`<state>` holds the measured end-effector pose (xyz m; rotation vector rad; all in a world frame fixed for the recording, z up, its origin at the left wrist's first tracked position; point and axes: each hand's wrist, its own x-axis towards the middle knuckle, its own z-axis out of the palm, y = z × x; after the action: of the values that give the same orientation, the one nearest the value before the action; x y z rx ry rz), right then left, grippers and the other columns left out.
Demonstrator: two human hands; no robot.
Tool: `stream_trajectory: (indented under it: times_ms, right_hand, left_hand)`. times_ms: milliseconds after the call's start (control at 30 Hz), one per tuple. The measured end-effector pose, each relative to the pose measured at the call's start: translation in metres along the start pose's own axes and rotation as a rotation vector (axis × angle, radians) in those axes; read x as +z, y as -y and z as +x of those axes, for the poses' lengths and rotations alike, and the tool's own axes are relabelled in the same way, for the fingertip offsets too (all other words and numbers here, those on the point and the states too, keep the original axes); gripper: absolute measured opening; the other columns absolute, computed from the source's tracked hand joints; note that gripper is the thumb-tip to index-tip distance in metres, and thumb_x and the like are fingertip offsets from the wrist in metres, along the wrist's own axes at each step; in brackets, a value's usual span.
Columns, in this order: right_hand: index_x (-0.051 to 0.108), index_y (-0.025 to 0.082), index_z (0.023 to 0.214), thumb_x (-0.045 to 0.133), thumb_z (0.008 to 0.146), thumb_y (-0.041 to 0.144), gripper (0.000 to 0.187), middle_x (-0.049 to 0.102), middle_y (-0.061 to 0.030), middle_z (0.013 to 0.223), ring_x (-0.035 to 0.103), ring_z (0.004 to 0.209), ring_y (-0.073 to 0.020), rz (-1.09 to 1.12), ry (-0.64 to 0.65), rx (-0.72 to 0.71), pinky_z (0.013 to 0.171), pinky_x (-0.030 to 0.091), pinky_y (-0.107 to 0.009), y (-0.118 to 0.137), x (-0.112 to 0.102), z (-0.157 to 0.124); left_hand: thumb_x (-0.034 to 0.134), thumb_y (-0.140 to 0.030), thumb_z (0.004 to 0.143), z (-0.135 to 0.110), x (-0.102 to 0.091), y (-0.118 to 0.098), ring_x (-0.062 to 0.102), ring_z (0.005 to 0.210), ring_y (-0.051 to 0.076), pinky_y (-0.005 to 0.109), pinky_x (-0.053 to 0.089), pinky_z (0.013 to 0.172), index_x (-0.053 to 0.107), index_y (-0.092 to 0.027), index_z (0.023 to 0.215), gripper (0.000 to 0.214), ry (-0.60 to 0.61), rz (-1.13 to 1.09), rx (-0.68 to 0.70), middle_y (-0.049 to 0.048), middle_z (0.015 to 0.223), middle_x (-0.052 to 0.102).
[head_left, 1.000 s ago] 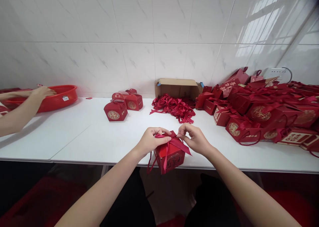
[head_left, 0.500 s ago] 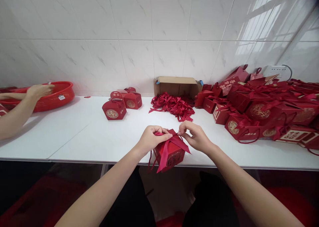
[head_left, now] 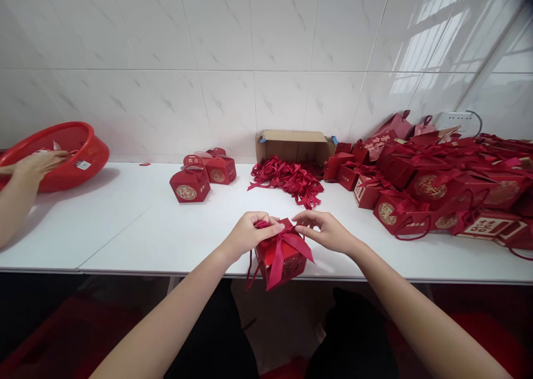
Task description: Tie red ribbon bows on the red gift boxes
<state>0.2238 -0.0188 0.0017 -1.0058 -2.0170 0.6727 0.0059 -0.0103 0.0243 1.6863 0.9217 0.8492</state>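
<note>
A red gift box (head_left: 287, 265) with gold print sits tilted at the table's front edge. A crimson ribbon (head_left: 277, 262) is formed into a bow at its top, its two tails hanging over the front. My left hand (head_left: 252, 233) pinches the bow's left loop between thumb and fingers. On the other side, my right hand (head_left: 327, 232) is close to the bow's right part, thumb and fingers apart; whether the fingertips touch the ribbon is hard to see. A twisted red cord handle (head_left: 252, 276) dangles from the box's left side.
Loose ribbons (head_left: 287, 179) spill from a cardboard box (head_left: 295, 136) by the wall. Several finished red boxes (head_left: 433, 187) are heaped at right, and a few boxes (head_left: 189, 186) stand left of centre. Far left, another person's hand (head_left: 39, 162) reaches into a red basin (head_left: 89, 154).
My right hand has loosened its pinch beside the bow and its fingers have spread. My left hand keeps its hold. The red basin at left has tilted and shifted left.
</note>
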Motion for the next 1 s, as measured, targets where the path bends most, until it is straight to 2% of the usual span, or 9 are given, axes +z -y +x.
stream_trajectory:
  times_ms: [100, 200, 333, 467, 700, 800, 1000]
  right_hand:
    - [0.065, 0.018, 0.082, 0.055, 0.085, 0.034, 0.019, 0.066, -0.0036, 0.080, 0.059, 0.070, -0.0140, 0.008, 0.004, 0.040, 0.061, 0.046, -0.025, 0.002, 0.000, -0.001]
    - [0.063, 0.017, 0.075, 0.055, 0.086, 0.031, 0.019, 0.064, -0.0025, 0.072, 0.056, 0.066, -0.0132, -0.051, -0.068, -0.016, 0.059, 0.044, -0.025, 0.003, 0.000, 0.001]
    - [0.061, 0.018, 0.072, 0.055, 0.086, 0.027, 0.017, 0.063, -0.0022, 0.070, 0.054, 0.066, -0.0134, -0.178, -0.134, -0.119, 0.059, 0.042, -0.025, 0.003, -0.003, 0.005]
    - [0.059, 0.019, 0.070, 0.057, 0.085, 0.024, 0.016, 0.061, -0.0017, 0.068, 0.054, 0.064, -0.0132, -0.234, -0.150, -0.176, 0.056, 0.039, -0.024, 0.003, -0.007, 0.008]
    - [0.060, 0.019, 0.070, 0.059, 0.084, 0.024, 0.015, 0.061, -0.0019, 0.068, 0.053, 0.064, -0.0131, -0.253, -0.140, -0.155, 0.051, 0.036, -0.022, -0.001, -0.011, 0.005]
    - [0.059, 0.018, 0.069, 0.058, 0.084, 0.026, 0.017, 0.059, -0.0015, 0.066, 0.052, 0.062, -0.0130, -0.261, -0.140, -0.134, 0.052, 0.036, -0.023, -0.003, -0.012, 0.003]
    - [0.057, 0.018, 0.071, 0.052, 0.088, 0.032, 0.022, 0.058, -0.0021, 0.068, 0.050, 0.062, -0.0132, -0.215, -0.129, -0.096, 0.057, 0.040, -0.026, -0.008, -0.008, -0.002]
  left_hand:
    - [0.071, -0.036, 0.069, -0.001, 0.001, 0.000, 0.064, 0.090, 0.023, 0.033, 0.047, 0.076, 0.046, -0.016, 0.055, 0.035, -0.012, -0.002, -0.013, 0.0082, 0.085, 0.070]
    - [0.073, -0.033, 0.066, -0.001, 0.002, 0.001, 0.063, 0.092, 0.024, 0.034, 0.048, 0.078, 0.045, -0.017, 0.053, 0.035, -0.031, 0.003, -0.008, 0.0085, 0.085, 0.070]
    - [0.074, -0.031, 0.065, 0.002, 0.003, 0.004, 0.064, 0.091, 0.023, 0.035, 0.048, 0.080, 0.046, -0.017, 0.051, 0.035, -0.018, 0.003, 0.005, 0.0082, 0.084, 0.070]
    - [0.075, -0.031, 0.064, 0.004, 0.004, 0.008, 0.064, 0.092, 0.024, 0.033, 0.049, 0.079, 0.042, -0.018, 0.049, 0.038, -0.035, -0.030, 0.021, 0.0049, 0.070, 0.066]
    - [0.074, -0.027, 0.063, 0.002, 0.006, 0.005, 0.067, 0.084, 0.023, 0.029, 0.049, 0.070, 0.032, -0.019, 0.047, 0.045, -0.029, -0.056, -0.005, -0.0011, 0.057, 0.057]
    - [0.073, -0.026, 0.063, 0.001, 0.007, 0.005, 0.068, 0.083, 0.023, 0.030, 0.049, 0.072, 0.034, -0.019, 0.047, 0.043, -0.009, -0.044, 0.004, 0.0001, 0.061, 0.061]
    - [0.074, -0.031, 0.064, -0.001, 0.005, 0.008, 0.064, 0.098, 0.026, 0.034, 0.048, 0.081, 0.041, -0.018, 0.052, 0.037, -0.034, 0.015, 0.037, 0.0076, 0.078, 0.070]
